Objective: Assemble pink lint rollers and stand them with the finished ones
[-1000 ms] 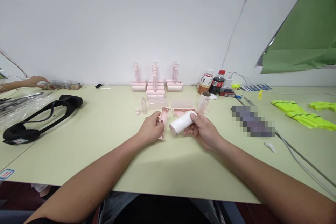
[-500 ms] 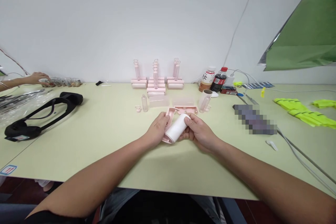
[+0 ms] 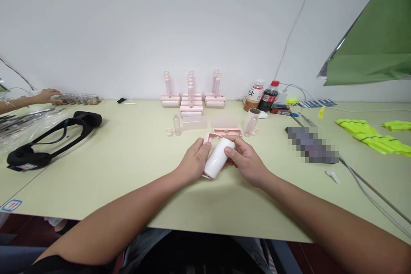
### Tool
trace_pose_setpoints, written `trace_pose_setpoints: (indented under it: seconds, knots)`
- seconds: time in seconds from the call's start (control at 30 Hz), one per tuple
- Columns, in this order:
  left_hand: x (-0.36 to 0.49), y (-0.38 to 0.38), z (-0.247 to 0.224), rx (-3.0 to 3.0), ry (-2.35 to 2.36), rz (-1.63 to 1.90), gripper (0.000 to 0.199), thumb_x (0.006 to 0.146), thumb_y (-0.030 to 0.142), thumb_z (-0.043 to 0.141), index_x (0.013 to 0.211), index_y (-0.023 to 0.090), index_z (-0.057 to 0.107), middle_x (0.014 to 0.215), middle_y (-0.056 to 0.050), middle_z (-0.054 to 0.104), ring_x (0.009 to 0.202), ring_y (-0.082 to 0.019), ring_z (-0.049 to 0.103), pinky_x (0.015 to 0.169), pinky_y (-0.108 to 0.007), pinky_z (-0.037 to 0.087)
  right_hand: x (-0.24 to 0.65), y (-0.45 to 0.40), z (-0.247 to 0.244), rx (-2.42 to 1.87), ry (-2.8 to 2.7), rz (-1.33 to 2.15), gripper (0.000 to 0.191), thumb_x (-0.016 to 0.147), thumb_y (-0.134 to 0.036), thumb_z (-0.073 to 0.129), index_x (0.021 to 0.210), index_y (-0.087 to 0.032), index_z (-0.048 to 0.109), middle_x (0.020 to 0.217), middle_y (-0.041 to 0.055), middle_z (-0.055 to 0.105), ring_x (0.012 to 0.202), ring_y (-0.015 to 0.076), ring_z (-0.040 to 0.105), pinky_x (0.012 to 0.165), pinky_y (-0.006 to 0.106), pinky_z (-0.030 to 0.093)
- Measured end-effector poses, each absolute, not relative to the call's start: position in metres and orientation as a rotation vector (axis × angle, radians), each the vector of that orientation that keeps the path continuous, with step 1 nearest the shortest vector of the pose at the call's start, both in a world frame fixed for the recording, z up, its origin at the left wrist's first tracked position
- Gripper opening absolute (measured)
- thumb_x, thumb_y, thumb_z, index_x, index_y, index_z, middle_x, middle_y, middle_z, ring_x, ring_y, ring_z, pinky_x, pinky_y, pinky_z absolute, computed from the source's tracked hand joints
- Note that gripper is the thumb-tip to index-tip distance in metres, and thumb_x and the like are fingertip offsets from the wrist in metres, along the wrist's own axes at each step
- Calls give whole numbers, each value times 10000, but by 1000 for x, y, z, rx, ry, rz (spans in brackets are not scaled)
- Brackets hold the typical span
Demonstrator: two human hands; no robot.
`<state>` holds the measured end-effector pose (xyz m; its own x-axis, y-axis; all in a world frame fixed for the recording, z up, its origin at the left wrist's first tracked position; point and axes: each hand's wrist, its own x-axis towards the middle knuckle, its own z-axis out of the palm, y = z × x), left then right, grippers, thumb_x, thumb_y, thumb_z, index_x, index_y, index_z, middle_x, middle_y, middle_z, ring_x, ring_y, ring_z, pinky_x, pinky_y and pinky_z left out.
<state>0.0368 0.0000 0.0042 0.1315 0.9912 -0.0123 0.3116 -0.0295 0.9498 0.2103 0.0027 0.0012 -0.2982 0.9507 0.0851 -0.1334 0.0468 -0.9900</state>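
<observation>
My left hand (image 3: 195,158) is closed round a pink lint roller frame (image 3: 209,138), partly hidden by fingers and roll. In my right hand (image 3: 245,158), thumb on top, is a white sticky paper roll (image 3: 217,160), tilted against the frame. Whether the roll sits fully on the frame I cannot tell. Just beyond lies a pink plastic shell (image 3: 227,131), with clear pinkish covers (image 3: 195,123) behind it. A clear handle tube (image 3: 177,125) stands at left beside a small pink cap (image 3: 169,131). Another roll (image 3: 253,115) stands at right, next to a second clear tube (image 3: 248,127).
Several assembled pink lint rollers (image 3: 190,98) stand along the wall. To their right are a cola bottle (image 3: 268,97) and a milk-tea bottle (image 3: 253,96). A black headset (image 3: 54,141) lies left, near another person's hand (image 3: 48,95). A pixelated object (image 3: 311,144) and cables lie right.
The white roll has turned slightly more upright and shifted a little right against the pink frame. My left fingers have moved slightly along the frame; both hands keep their hold.
</observation>
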Motion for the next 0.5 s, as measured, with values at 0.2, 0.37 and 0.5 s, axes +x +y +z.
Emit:
trace_pose_setpoints:
  seconds: [0.2,0.37,0.5]
  knots:
    - [34,-7,5,1768,1372,1038,344,963,514,292,907,220,461,797,-1,601,694,-161,550,585,-269,392,209,2,-4,-844,-1252,1429,456,837,-532,602,1199,-255,613,1157,62,616,939,202,608,777,357,544]
    - [34,-17,6,2004,1280,1091,337,976,472,283,1085,217,475,859,-18,648,727,-178,598,617,-289,405,205,-4,2,-730,-1065,1703,453,873,-527,514,1255,-288,561,1162,50,639,1058,226,590,877,402,501]
    - [33,-20,4,2194,1115,1172,344,950,443,337,1147,202,483,1016,-71,645,880,-210,613,741,-323,458,204,-14,7,-541,-1059,2144,590,846,-656,421,1211,-213,556,1089,111,656,980,262,629,841,462,503]
